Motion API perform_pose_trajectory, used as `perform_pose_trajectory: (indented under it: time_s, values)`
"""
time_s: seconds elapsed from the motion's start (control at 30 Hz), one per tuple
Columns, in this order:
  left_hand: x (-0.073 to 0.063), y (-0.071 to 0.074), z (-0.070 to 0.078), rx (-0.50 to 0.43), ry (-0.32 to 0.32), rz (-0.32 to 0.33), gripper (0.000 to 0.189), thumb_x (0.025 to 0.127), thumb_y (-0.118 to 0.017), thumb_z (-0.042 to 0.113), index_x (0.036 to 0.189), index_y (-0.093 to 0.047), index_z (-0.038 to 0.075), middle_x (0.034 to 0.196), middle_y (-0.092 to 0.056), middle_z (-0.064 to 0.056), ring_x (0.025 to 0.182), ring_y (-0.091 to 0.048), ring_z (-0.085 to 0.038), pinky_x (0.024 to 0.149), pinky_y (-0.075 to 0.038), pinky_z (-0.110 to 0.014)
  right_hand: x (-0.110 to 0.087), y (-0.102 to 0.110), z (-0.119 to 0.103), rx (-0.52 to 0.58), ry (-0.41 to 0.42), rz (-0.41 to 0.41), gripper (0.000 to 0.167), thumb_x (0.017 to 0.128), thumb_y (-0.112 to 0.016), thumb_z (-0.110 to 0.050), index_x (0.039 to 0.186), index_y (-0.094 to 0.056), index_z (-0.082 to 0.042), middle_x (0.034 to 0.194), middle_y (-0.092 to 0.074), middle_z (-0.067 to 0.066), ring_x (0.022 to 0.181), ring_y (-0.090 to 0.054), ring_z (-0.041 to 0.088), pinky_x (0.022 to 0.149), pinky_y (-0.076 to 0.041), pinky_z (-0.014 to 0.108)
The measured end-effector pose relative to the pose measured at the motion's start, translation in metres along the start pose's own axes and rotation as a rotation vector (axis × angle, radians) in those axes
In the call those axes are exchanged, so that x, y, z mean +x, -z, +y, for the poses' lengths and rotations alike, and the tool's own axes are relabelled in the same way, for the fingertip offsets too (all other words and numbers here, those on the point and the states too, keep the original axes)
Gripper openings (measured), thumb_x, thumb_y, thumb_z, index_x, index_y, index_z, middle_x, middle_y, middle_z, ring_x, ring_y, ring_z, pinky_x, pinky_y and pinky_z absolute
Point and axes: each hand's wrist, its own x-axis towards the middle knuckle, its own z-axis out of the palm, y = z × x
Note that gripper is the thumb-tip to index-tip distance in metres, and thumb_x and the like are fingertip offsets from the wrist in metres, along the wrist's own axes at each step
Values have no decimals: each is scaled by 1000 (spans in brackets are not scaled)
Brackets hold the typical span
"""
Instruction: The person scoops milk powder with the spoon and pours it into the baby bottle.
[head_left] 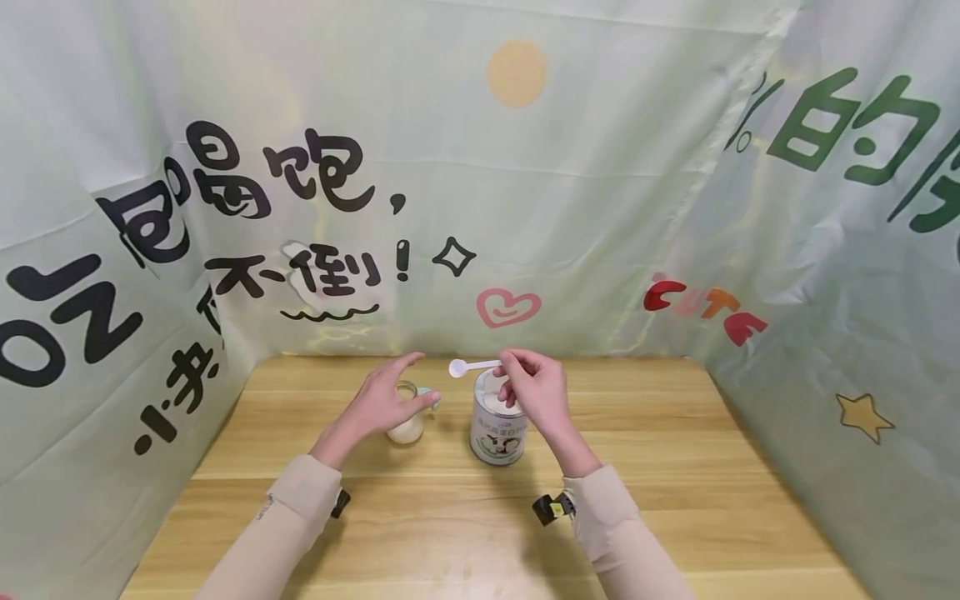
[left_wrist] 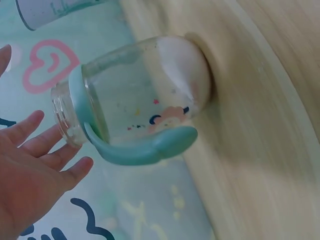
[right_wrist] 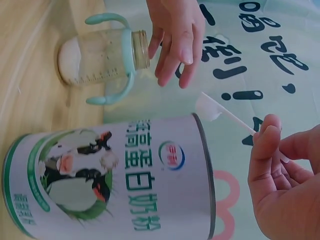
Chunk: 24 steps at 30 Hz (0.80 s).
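My right hand (head_left: 542,392) pinches the thin handle of a white scoop (head_left: 458,367) above the milk powder can (head_left: 497,442). The scoop's bowl points left, toward the bottle; what it holds is hard to tell. The can stands upright, with a cow on its label (right_wrist: 75,172). To its left stands a clear baby bottle (left_wrist: 125,95) with mint-green handles (left_wrist: 150,150), uncapped, with white powder (left_wrist: 182,70) at the bottom. Around the bottle's mouth, my left hand (head_left: 378,404) has its fingers spread and holds nothing; whether it touches the rim cannot be told.
The wooden table (head_left: 420,533) carries the bottle and the can near its back edge. Printed cloth walls (head_left: 600,208) enclose the back and both sides. Dark wrist cameras (head_left: 553,508) are strapped under the sleeves.
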Motion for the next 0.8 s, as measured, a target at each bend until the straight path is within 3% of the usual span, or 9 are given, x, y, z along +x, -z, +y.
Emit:
perform_pose_trajectory:
  time_s: [0.4,0.8]
  values:
    - [8,-9,14,-12,-31,-46,84,92,-75,57,157,-48,13,158,-54,-15,146,-50,-43,121,-37,-65,1,18,4,1,-2,43,21,104,-68,-14,113,-76,3,85,-76,19,51,-63,12,47,-54,25]
    - [15,-22,26,-30,-50,-79,87,91,-73,64,159,-47,15,161,-51,-13,148,-47,-40,121,-37,-64,-1,33,8,-20,-30,81,20,103,-69,-16,110,-77,1,89,-76,23,51,-63,12,49,-56,25]
